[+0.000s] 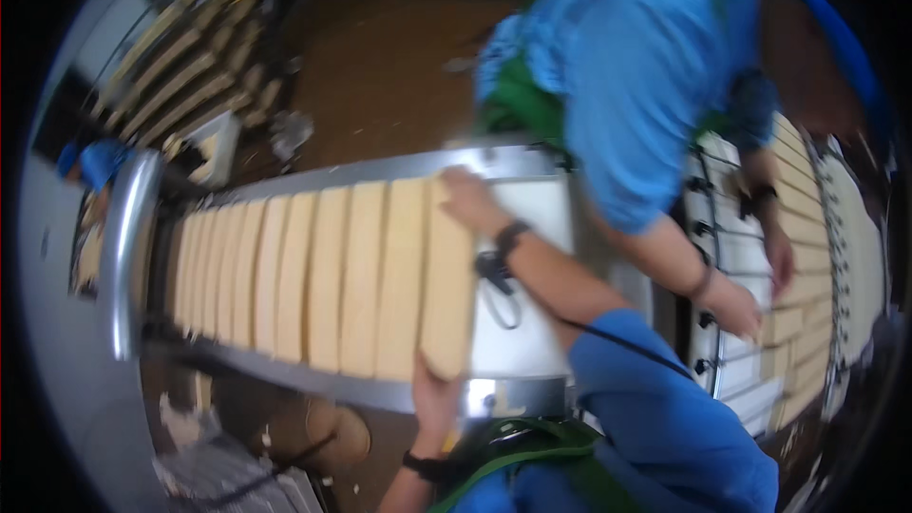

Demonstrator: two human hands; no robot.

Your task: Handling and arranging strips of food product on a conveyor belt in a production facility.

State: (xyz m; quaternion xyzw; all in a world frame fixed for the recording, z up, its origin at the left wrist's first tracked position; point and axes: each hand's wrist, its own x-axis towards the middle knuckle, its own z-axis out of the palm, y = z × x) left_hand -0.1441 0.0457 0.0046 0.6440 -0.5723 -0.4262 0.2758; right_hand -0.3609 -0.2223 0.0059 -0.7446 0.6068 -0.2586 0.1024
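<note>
On the far left we see a curved steel rail [126, 256] at the end of a white conveyor [521, 342], with a row of pale tan slabs [285, 275] lying side by side across it. At the right end of that row sits the last slab [448, 275], and both of our hands are on it. Our left hand [432, 391] comes up from below the near edge, wrist bent back, fingers cupped under the slab's near end; how far they wrap we cannot tell. Our right hand [465, 201] reaches across from the blue sleeve at lower right, forearm stretched over the bare belt, palm down and fingers spread flat on the slab's far end, pressing rather than closing round it. A black band sits on each wrist. Further right, another person [636, 66] in a blue shirt and green apron leans over, one hand [736, 304] low over a second rack of slabs [807, 256].
</note>
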